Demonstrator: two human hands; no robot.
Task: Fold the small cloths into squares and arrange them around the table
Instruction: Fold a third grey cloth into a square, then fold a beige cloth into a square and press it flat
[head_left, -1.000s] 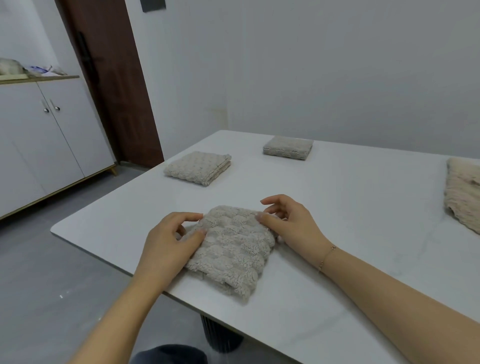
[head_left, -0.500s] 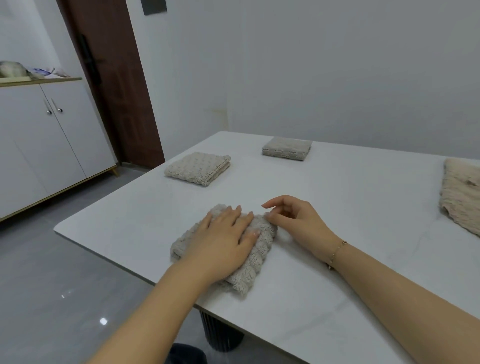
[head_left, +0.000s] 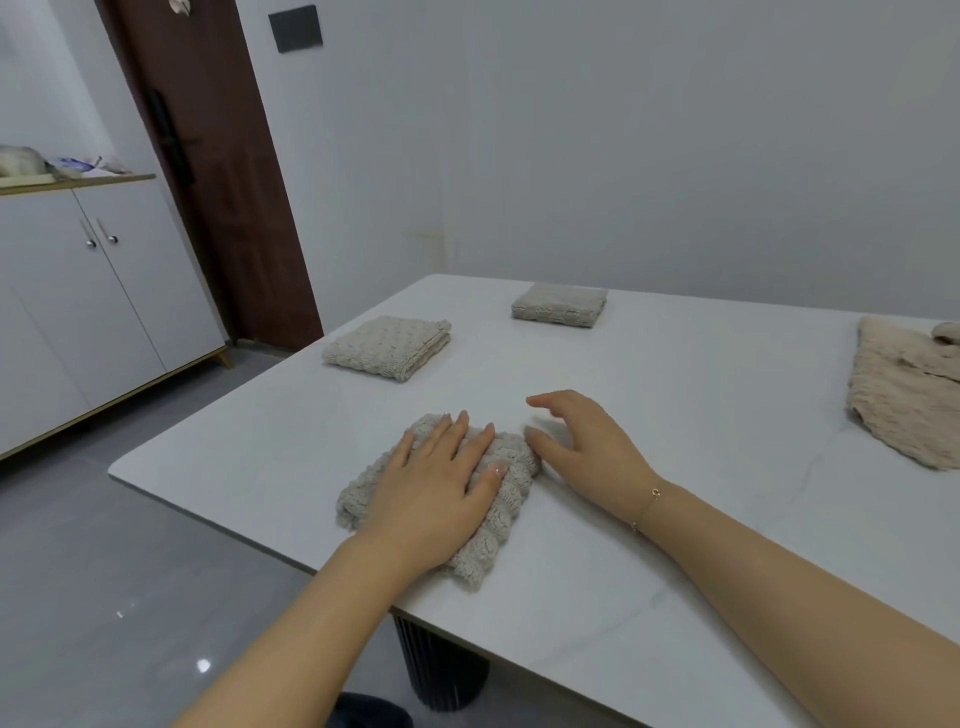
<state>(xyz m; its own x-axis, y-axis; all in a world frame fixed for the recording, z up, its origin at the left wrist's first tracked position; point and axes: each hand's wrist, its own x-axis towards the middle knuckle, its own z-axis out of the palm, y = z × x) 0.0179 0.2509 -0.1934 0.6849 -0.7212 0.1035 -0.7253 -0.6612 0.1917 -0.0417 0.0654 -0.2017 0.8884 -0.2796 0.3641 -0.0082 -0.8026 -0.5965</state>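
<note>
A folded beige waffle cloth (head_left: 506, 512) lies near the front edge of the white table (head_left: 675, 467). My left hand (head_left: 439, 491) presses flat on it with straight fingers. Just to its right, my right hand (head_left: 584, 447) hovers beside the cloth's far right corner with relaxed fingers and holds nothing. Two more folded cloths lie further back: one (head_left: 389, 347) at the left edge, another (head_left: 561, 304) near the far corner. An unfolded beige cloth (head_left: 906, 395) lies spread at the right.
The table's left edge drops to a grey tiled floor (head_left: 104, 597). A white cabinet (head_left: 88, 312) and a brown door (head_left: 218, 171) stand at the left. A dark table pedestal (head_left: 441, 670) shows below the front edge.
My left hand moved from the cloth's left edge onto its top and now presses it flat. My right hand let go of the far corner and lifted slightly to the right.
</note>
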